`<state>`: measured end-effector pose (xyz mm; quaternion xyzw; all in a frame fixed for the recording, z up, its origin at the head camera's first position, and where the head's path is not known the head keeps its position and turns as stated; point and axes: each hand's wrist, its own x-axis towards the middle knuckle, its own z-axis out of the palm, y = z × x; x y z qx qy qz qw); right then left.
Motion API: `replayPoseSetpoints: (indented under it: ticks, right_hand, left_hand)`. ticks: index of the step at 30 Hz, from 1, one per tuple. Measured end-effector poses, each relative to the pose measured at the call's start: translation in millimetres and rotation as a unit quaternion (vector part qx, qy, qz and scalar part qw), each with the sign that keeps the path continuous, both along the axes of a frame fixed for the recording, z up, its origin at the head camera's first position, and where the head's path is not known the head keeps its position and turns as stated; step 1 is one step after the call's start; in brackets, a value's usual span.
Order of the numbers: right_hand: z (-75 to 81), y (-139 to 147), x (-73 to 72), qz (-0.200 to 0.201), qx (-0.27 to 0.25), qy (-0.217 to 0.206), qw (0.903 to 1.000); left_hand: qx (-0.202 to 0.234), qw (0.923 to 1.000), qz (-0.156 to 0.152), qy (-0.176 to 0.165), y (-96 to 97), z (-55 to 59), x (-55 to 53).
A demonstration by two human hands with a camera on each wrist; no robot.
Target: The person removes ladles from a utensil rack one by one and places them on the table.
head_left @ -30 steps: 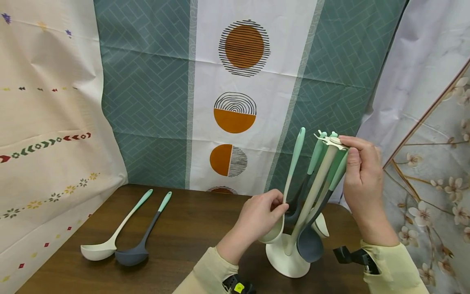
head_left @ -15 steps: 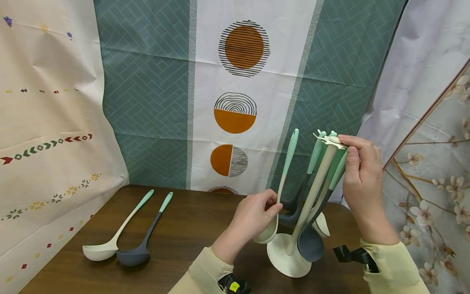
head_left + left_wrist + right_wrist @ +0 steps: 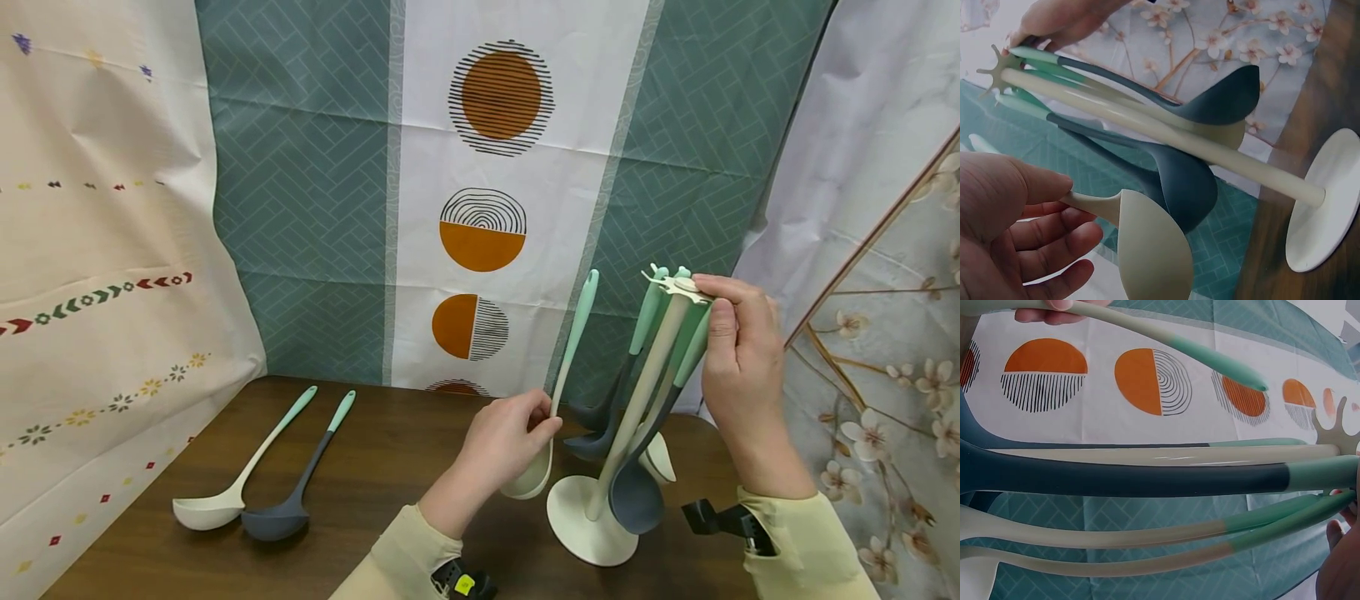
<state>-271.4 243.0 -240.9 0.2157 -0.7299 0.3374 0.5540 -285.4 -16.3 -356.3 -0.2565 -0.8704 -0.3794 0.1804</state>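
Note:
My left hand [image 3: 498,450] pinches a cream ladle [image 3: 531,477] by its neck between thumb and finger. The ladle is nearly upright; its mint handle points up and its bowl hangs just left of the stand, apart from it in the head view. The cream utensil stand [image 3: 581,533] has a round base, a slanting pole and a hooked top. At that top my right hand [image 3: 742,358] grips the edge with thumb and fingers. Several utensils hang there, among them a dark grey ladle [image 3: 637,500] in front and a cream one [image 3: 658,460] behind.
Two more mint-handled ladles lie side by side at the left of the brown wooden table [image 3: 397,467]: one cream [image 3: 210,512], one dark grey [image 3: 277,520]. Patterned cloth [image 3: 300,208] hangs behind the table and along both sides.
My left hand has drawn the cream ladle leftward, away from the stand, and its handle top has dipped slightly. The right hand stays at the stand's top.

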Motion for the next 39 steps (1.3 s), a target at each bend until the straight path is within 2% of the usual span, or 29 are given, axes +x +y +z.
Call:
replayPoseSetpoints:
  ticks: [39]
  right_hand:
    - [-0.1,-3,2.0,0.0,-0.006,-0.002,1.0]
  left_hand:
    - [-0.057,0.9978,0.034,0.007,-50.4,-24.7,-4.9]
